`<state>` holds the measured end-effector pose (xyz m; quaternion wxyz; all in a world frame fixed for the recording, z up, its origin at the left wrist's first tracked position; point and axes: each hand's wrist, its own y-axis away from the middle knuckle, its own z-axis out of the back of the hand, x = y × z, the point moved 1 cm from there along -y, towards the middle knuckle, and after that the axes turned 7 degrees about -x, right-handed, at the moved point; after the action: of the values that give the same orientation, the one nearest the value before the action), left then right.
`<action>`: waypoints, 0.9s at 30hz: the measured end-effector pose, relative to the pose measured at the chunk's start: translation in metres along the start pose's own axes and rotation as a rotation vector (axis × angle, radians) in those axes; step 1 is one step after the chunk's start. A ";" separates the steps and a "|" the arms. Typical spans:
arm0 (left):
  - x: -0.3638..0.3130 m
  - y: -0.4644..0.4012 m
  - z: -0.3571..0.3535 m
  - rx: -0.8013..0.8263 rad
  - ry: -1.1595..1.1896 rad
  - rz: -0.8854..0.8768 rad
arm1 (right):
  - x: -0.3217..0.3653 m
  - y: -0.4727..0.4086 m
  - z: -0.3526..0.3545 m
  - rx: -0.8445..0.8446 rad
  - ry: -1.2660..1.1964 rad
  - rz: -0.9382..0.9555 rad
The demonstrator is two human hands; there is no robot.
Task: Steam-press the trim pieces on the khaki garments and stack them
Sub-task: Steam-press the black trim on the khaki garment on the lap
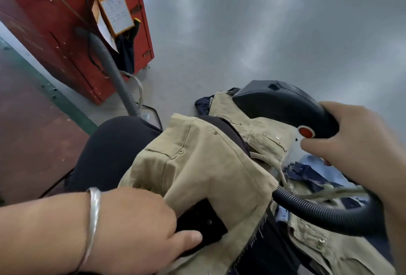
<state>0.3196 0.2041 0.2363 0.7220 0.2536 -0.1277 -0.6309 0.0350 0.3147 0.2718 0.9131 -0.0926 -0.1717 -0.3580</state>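
Nearby, red cabinet (72, 33); left hand (140, 228) pinching khaki garment (197, 165), right hand (360, 149) gripping steamer (283, 103).

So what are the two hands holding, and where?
The right hand grips the black steamer by its handle, near the red button. The left hand pinches the black trim piece on the khaki garment.

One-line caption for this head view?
Right hand grips a black steamer above khaki garments; left hand pinches a dark trim piece.
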 end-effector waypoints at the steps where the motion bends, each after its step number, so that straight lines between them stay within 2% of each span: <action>1: -0.010 -0.019 0.010 -0.196 0.034 0.157 | -0.003 0.004 0.000 0.002 -0.014 0.012; 2: -0.025 -0.042 0.031 -0.239 -0.044 0.245 | -0.006 0.007 0.000 0.012 -0.027 0.022; 3: -0.035 -0.048 0.032 -0.320 -0.058 0.239 | -0.009 0.011 0.000 0.028 -0.037 0.028; 4: -0.040 -0.053 0.027 -0.472 -0.111 0.216 | -0.013 0.014 0.001 0.041 -0.035 0.029; 5: -0.044 -0.057 0.019 -0.657 -0.121 0.154 | -0.016 0.017 0.002 0.048 -0.025 0.028; 7: -0.051 -0.069 -0.004 -0.838 -0.160 -0.028 | -0.023 0.025 0.006 0.058 0.002 0.016; 9: -0.059 -0.083 -0.019 -0.808 -0.170 -0.114 | -0.031 0.035 0.009 0.058 0.078 0.011; 13: -0.062 -0.102 -0.031 -0.799 -0.097 -0.092 | -0.035 0.052 0.006 0.103 0.184 0.055; 16: -0.066 -0.110 -0.035 -0.813 -0.068 -0.098 | -0.024 0.054 -0.012 0.220 0.281 0.082; 19: -0.065 -0.112 -0.036 -0.753 -0.025 -0.102 | -0.006 0.035 -0.027 0.224 0.365 0.091; 22: -0.063 -0.109 -0.032 -0.685 -0.019 -0.088 | 0.012 0.011 -0.040 0.180 0.299 0.134; 27: -0.067 -0.107 -0.035 -0.724 -0.029 -0.109 | 0.036 -0.047 -0.067 0.070 0.194 0.130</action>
<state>0.2354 0.2682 0.1596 0.7284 -0.0210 0.1077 -0.6764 0.0440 0.2389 0.2262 0.9494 -0.0366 -0.0885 -0.2991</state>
